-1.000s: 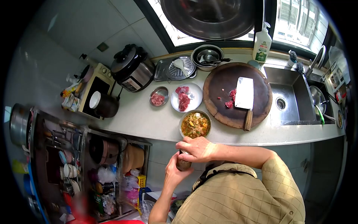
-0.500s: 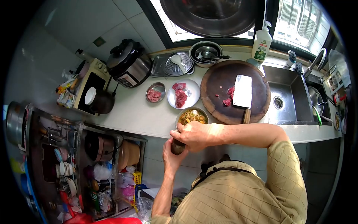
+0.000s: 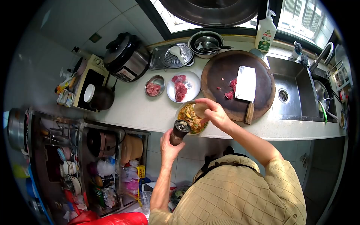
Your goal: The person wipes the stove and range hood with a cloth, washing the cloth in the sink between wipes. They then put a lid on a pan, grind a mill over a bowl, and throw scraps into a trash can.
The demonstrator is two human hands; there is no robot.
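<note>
Raw meat (image 3: 153, 89) in a steel bowl (image 3: 162, 83) on the tabletop (image 3: 131, 112). Gripping a dark uncapped jar (image 3: 179, 134) in the left hand (image 3: 171, 145), just before the edge. Thicker cuts (image 3: 180, 90) on a white plate (image 3: 192, 84). Pinching a brown disc (image 3: 200, 110), probably a lid, in the right hand (image 3: 217, 115) above a bowl (image 3: 177, 112) of chopped mix (image 3: 188, 116). Meat scraps (image 3: 229, 95) on a round board (image 3: 218, 71). Unreadable red and green print on a white pump bottle (image 3: 266, 34).

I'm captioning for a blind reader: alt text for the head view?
Left hand holds a dark jar by a bowl of food; right hand holds a tan cap over the bowl. Beyond lie raw meat on a plate and a cleaver on a board.
</note>
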